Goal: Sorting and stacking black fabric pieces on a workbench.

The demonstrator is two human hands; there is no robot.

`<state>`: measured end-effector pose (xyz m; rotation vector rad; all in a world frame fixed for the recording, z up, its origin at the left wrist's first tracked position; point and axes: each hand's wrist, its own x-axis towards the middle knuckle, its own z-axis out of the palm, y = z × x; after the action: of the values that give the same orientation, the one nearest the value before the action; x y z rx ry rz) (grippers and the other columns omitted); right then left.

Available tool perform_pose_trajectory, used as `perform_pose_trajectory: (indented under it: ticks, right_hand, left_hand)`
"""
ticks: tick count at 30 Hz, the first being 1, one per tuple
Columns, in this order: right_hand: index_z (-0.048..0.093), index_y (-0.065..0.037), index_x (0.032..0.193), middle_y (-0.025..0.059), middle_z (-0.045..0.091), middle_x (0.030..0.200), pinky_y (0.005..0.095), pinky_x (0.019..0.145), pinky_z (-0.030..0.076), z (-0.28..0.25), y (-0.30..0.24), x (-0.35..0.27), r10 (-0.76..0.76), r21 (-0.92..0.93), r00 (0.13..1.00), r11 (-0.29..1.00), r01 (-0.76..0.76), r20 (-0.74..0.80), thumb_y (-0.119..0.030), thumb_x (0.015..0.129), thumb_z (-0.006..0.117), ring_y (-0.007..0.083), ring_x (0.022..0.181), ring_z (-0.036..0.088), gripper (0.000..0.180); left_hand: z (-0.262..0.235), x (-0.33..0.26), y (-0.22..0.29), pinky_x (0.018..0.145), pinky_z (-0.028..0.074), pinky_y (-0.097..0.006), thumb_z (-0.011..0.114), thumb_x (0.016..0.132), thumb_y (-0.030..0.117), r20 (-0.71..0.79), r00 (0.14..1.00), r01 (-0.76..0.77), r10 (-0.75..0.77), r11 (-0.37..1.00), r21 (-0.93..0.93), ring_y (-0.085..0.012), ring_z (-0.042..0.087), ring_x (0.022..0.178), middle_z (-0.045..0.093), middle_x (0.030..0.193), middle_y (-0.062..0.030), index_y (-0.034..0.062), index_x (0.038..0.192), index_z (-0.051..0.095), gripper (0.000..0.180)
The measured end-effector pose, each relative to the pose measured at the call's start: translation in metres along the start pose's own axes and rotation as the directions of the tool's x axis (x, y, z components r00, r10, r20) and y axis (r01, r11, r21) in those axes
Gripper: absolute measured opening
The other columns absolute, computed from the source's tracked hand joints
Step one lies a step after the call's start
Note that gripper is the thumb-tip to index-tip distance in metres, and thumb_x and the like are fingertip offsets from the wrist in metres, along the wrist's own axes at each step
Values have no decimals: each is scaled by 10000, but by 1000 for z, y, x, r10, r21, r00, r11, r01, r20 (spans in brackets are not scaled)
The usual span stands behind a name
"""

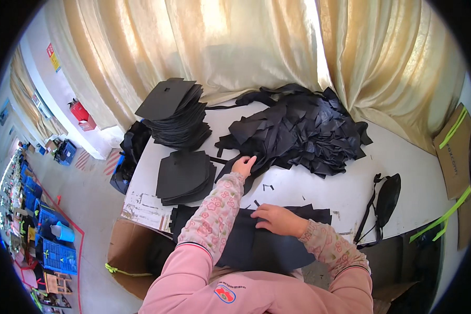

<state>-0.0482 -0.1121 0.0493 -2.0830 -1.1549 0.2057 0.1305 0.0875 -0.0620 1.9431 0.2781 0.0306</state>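
Note:
My left hand (243, 166) reaches forward to the near left edge of a loose heap of thin black pieces (303, 131). Its fingers are closed on a black piece (250, 183) that hangs beside the wrist. Close to my body, my right hand (280, 220) rests over a wide black sheet (267, 246) along the table's front edge. The right fingers are bent in toward the thumb; what they pinch, if anything, is hidden. Left of my left forearm lies a low stack of black cut sheets (186, 175), with a taller stack (167, 112) behind it.
Small black scraps (267, 187) dot the white table (403, 193). A black strapped pouch (387, 201) lies at the right. Cardboard (452, 162) stands against the right side, and a cardboard box (128, 251) sits below the front left. Curtains (235, 47) hang behind the table.

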Motion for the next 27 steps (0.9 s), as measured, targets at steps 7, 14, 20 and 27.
perform_pose_trajectory:
  ticks: [7,14,20,27]
  right_hand:
    - [658,-40,1082,135,648,945,368,761,519,-48,2,-35,160,84,975,985,-149,-156,-149,878,664,306,845,645,231]
    - [642,-25,1094,106,654,978,301,747,501,-113,-8,-2,14,38,758,999,14,-652,35,867,623,221,866,643,236]
    - [615,-36,1170,101,627,1149,352,795,510,-136,-43,31,-250,245,932,917,315,-261,77,819,623,231,965,627,369]
    - [640,-18,928,83,616,835,301,705,499,-167,-75,17,-279,-134,776,960,247,-566,121,751,646,224,767,627,225]
  left_hand:
    - [-18,-104,83,706,550,-327,691,847,93,4,620,-780,785,616,112,-258,695,805,695,876,-138,51,969,717,131]
    - [-80,-177,165,907,548,-391,739,767,-5,277,186,-972,943,217,-85,-257,678,802,688,873,-80,47,981,702,223]
    - [-114,-201,221,876,547,-381,727,723,-56,397,90,-934,914,215,-285,-257,659,771,629,790,-61,44,949,708,248]
    - [-155,-210,252,755,536,-352,720,715,-48,454,130,-960,881,226,-164,-276,645,787,643,821,-82,42,848,698,162]
